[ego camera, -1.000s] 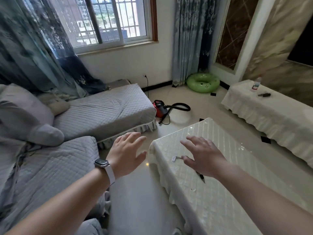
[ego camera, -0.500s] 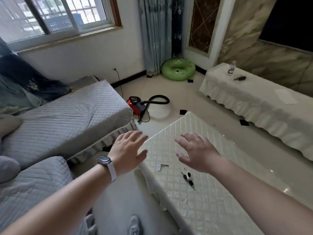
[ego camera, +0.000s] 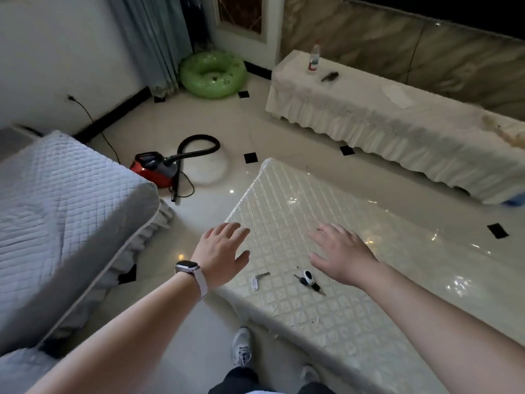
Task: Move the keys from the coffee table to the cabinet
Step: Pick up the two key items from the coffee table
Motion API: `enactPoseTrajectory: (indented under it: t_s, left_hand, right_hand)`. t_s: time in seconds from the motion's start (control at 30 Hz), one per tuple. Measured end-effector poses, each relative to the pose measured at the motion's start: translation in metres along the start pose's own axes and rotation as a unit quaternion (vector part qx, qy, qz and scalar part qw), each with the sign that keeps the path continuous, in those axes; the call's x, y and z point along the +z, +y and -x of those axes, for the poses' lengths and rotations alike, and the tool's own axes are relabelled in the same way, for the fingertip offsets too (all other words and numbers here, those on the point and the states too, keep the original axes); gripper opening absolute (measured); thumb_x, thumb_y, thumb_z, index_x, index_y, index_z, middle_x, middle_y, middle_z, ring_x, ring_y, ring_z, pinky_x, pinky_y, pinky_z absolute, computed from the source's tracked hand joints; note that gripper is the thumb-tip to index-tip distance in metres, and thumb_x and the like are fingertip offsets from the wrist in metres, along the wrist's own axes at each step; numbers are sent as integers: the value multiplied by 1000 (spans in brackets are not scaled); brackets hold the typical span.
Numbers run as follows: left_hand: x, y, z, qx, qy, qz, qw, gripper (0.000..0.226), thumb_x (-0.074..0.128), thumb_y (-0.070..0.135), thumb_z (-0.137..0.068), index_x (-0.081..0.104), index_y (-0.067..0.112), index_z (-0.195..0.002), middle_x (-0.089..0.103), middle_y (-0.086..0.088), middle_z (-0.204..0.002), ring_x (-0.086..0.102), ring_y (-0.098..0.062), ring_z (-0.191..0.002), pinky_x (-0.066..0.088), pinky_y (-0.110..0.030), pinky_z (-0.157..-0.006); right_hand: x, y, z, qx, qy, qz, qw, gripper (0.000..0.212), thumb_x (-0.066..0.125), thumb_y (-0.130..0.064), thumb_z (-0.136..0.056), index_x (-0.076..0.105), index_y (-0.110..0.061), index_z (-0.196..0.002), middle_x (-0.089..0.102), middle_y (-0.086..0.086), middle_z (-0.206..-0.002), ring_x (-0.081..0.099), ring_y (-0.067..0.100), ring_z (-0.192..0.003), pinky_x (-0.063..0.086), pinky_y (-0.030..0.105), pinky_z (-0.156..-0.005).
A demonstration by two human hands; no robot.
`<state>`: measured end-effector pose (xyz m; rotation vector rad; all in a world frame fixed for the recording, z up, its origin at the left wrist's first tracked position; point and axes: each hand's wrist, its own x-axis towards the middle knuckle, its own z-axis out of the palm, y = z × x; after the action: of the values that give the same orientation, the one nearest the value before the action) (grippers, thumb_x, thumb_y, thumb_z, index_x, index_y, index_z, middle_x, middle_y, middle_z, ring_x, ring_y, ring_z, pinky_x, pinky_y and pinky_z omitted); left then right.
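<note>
While both hands, left (ego camera: 220,253) and right (ego camera: 341,253), stay spread and empty, the keys (ego camera: 308,280) now lie uncovered at six o'clock of the right on the table (ego camera: 326,322).

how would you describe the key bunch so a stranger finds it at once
Start at the quilted coffee table. Near its front edge, just below the right hand, lies the key bunch. Its white fob and dark keys distinguish it from the single silver key to its left.

Coffee table (ego camera: 298,322), quilted glossy cover; keys (ego camera: 309,280) with white fob lain on it, small silver key (ego camera: 259,280) beside; left hand (ego camera: 220,255), watch (ego camera: 187,267) worn, and right hand (ego camera: 341,253) spread above, nothing held; cloth-draped cabinet (ego camera: 397,129) well apart; red vacuum (ego camera: 154,169) on floor.
</note>
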<state>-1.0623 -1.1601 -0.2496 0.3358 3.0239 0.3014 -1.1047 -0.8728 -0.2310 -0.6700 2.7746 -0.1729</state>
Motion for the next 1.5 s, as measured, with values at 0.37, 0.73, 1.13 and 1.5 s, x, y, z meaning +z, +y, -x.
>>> enactPoseTrajectory:
  t_s: [0.37, 0.73, 1.13, 1.5]
  left_hand:
    - [115, -18, -41, -21, -140, 78, 987, 57, 49, 48, -90, 38, 28, -142, 36, -1, -153, 26, -23, -142, 24, -39, -112]
    - [287, -34, -72, -66, -257, 50, 963, 48, 47, 46, -89, 45, 26, -133, 49, 0, -140, 42, -24, -129, 39, -40, -98]
    - [422, -44, -74, -150, -181, 93, 968, 48, 63, 30, -83, 50, 11, -124, 54, -16, -120, 48, -39, -107, 46, -47, -86]
    - [427, -44, -76, -180, -151, 111, 966, 15, 67, 24, -85, 65, 10, -87, 58, -14, -96, 54, -38, -93, 46, -41, -74]
  right_hand:
    - [88, 19, -29, 117, -46, -75, 989, 54, 42, -49, -89, 44, -23, -136, 48, 1, -137, 40, 22, -125, 33, 40, -100]
    - [262, 77, -67, 205, -94, -158, 961, 47, 52, -37, -82, 51, -19, -125, 52, 8, -128, 49, 32, -111, 42, 42, -89]
    - [410, 124, -99, 253, -78, -124, 956, 58, 72, -38, -74, 46, -12, -119, 49, 14, -119, 47, 36, -105, 42, 41, -79]
    - [424, 122, -104, 251, -56, -151, 954, 22, 64, -20, -78, 57, -6, -95, 61, 19, -100, 57, 38, -93, 44, 39, -72]
